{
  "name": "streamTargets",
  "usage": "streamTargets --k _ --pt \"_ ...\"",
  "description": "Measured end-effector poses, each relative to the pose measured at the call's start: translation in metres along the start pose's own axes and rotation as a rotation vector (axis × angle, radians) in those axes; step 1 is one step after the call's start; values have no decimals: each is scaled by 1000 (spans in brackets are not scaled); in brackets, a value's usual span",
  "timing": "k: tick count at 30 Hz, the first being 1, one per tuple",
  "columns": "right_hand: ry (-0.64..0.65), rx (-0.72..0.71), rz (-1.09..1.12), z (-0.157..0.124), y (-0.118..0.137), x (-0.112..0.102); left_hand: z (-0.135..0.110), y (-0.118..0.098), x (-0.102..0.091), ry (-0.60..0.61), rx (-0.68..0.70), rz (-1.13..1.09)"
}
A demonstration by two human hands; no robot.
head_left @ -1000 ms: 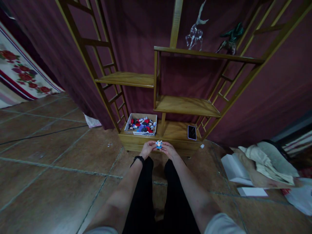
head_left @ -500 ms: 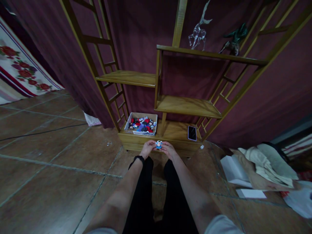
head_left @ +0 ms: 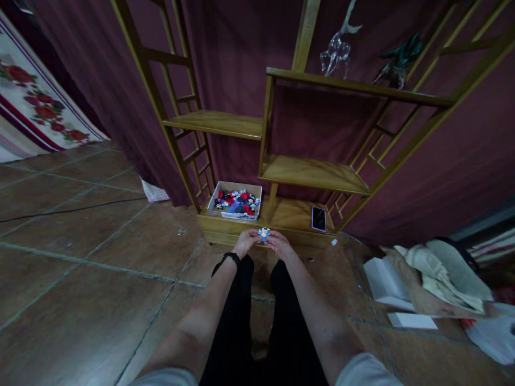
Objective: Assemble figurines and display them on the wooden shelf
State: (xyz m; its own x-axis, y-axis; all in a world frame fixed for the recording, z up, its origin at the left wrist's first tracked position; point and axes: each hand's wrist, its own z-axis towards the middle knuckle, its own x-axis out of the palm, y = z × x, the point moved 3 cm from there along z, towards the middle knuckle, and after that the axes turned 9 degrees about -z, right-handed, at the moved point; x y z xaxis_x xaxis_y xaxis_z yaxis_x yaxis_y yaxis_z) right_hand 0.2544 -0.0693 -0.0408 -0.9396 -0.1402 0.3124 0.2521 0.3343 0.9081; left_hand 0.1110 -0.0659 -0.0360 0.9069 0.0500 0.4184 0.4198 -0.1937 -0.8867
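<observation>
A small cartoon figurine (head_left: pixel 264 234), blue, white and black, is held between the fingertips of both my hands in front of the low shelf. My left hand (head_left: pixel 246 243), with a dark band at the wrist, grips its left side. From the other side, my right hand (head_left: pixel 280 244) pinches it. Just beyond and to the left, an open cardboard box (head_left: pixel 213 206) stands on the bottom shelf, full of several similar figurines (head_left: pixel 240 202) in red, black, blue and white.
A wooden shelf unit (head_left: pixel 217 123) stands ahead. A phone (head_left: pixel 318 219) lies on its bottom shelf at right. Higher up are a clear deer figure (head_left: pixel 337 52) and a dark green statue (head_left: pixel 399 60). White boxes (head_left: pixel 386 284) and cloth (head_left: pixel 436 271) lie on the floor at right.
The figurine has been turned a little between my fingers and shows a different side. The view has shifted slightly; both hands keep hold of it.
</observation>
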Motion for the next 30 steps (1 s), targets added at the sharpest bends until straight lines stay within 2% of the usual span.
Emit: streamTargets --k 5,15,30 --pt "-30 -5 -1 2 -1 -2 -1 0 2 56 -7 10" --pt "-15 -25 -31 0 -2 2 2 4 2 42 42 70" --pt "-5 -72 -79 -2 -2 3 0 5 3 67 -17 70"
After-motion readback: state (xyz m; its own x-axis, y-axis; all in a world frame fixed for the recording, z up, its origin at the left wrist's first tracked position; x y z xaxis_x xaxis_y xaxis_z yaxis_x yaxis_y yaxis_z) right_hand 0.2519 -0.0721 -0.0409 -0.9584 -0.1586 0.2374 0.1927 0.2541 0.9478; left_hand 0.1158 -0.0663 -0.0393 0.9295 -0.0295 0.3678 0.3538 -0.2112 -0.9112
